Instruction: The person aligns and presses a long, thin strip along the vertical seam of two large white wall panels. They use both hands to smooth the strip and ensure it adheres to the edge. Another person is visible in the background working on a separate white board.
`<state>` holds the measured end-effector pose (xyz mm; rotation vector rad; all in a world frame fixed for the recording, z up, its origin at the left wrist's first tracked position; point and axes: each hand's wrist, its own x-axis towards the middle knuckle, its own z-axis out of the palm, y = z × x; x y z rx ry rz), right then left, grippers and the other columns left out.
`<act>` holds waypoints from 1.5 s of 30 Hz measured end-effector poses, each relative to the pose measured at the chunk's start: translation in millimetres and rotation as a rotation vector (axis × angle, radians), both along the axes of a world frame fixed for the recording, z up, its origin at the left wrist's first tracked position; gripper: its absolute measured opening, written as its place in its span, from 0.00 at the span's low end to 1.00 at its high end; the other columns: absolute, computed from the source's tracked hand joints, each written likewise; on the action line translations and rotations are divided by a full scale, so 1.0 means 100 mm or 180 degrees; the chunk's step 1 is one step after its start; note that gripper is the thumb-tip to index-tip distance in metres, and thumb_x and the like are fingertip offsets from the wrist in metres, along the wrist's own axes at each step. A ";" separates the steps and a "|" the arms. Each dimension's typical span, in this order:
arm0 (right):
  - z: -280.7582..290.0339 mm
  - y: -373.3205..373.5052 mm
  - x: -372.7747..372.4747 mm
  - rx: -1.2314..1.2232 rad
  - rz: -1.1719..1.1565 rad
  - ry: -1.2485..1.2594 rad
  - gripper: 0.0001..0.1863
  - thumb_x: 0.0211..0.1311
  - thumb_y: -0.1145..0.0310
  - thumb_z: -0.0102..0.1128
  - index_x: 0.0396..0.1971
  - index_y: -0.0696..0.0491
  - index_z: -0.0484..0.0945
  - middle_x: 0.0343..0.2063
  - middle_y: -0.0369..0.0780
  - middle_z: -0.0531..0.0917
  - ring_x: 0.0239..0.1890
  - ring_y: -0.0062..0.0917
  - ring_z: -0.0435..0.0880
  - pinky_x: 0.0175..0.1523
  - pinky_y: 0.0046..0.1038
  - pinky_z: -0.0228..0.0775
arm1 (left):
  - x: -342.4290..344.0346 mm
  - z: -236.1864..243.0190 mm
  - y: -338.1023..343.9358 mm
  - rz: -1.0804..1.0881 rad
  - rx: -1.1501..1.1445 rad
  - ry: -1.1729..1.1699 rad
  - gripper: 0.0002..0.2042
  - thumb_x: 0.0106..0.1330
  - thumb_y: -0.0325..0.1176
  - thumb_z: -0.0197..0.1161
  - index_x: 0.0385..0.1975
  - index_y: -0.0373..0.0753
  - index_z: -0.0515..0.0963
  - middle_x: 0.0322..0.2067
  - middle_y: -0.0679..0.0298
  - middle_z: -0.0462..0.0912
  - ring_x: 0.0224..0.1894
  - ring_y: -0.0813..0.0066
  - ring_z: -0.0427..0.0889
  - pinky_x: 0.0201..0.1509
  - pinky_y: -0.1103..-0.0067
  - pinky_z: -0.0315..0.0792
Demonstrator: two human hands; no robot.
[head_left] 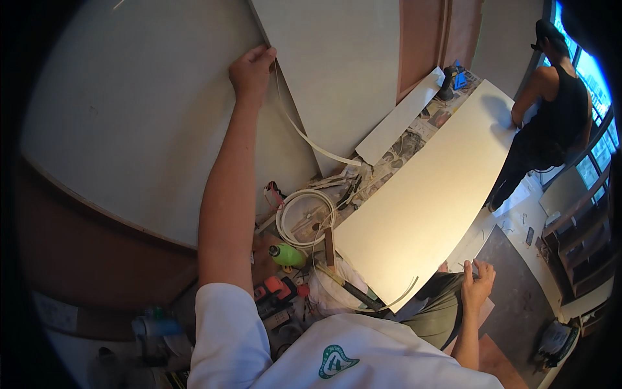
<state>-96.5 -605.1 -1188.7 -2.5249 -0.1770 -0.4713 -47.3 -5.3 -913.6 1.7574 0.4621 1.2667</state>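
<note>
My left hand [251,76], raised and closed, pinches a thin white strip [299,132] at the long edge of a tall pale panel [337,71]. From my fingers the strip slants down along that edge and curves away toward the floor clutter. Low on the right, my right hand [478,282] is closed, thumb and fingers together at a tiny dark thing I cannot make out. Closest to this hand is a long white board [421,194] lying across the middle. A loose thin strip end [407,295] curls over the board's near corner.
A coil of white strip [282,220], a green bottle [287,255], a red and black power tool [275,288] and a black-gripped tool [363,295] lie on my left. A narrow white board [398,117] rests farther back. Another person [557,97] bends at the big board's far end.
</note>
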 end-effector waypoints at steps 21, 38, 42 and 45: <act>-0.01 -0.26 -0.08 -0.0068 -0.0303 0.0265 0.14 0.68 0.62 0.66 0.41 0.58 0.84 0.42 0.42 0.81 0.49 0.37 0.78 0.54 0.37 0.69 | 0.22 -0.28 0.00 0.0414 0.0004 -0.0814 0.18 0.62 0.32 0.75 0.46 0.25 0.85 0.38 0.60 0.90 0.39 0.79 0.85 0.50 0.81 0.78; -0.08 -0.20 0.01 -0.0289 -0.0269 0.0137 0.15 0.68 0.60 0.67 0.40 0.59 0.84 0.42 0.42 0.81 0.48 0.38 0.79 0.52 0.37 0.73 | 0.08 -0.24 -0.12 0.0037 -0.0347 -0.0739 0.16 0.62 0.27 0.74 0.49 0.26 0.84 0.39 0.61 0.89 0.38 0.79 0.85 0.47 0.82 0.79; -0.05 -0.18 0.02 -0.0262 -0.0273 0.0221 0.15 0.68 0.61 0.66 0.40 0.59 0.84 0.42 0.41 0.81 0.48 0.38 0.79 0.53 0.37 0.72 | 0.10 -0.29 -0.05 0.0249 -0.0089 -0.0647 0.17 0.61 0.32 0.75 0.46 0.27 0.86 0.36 0.61 0.90 0.36 0.80 0.85 0.46 0.82 0.79; -0.06 -0.18 0.02 -0.0290 -0.0288 0.0223 0.15 0.68 0.61 0.66 0.40 0.59 0.84 0.42 0.41 0.81 0.48 0.38 0.79 0.53 0.37 0.72 | 0.12 -0.33 0.01 0.0351 0.0075 -0.0649 0.18 0.60 0.35 0.76 0.44 0.28 0.87 0.34 0.61 0.90 0.35 0.80 0.85 0.44 0.81 0.79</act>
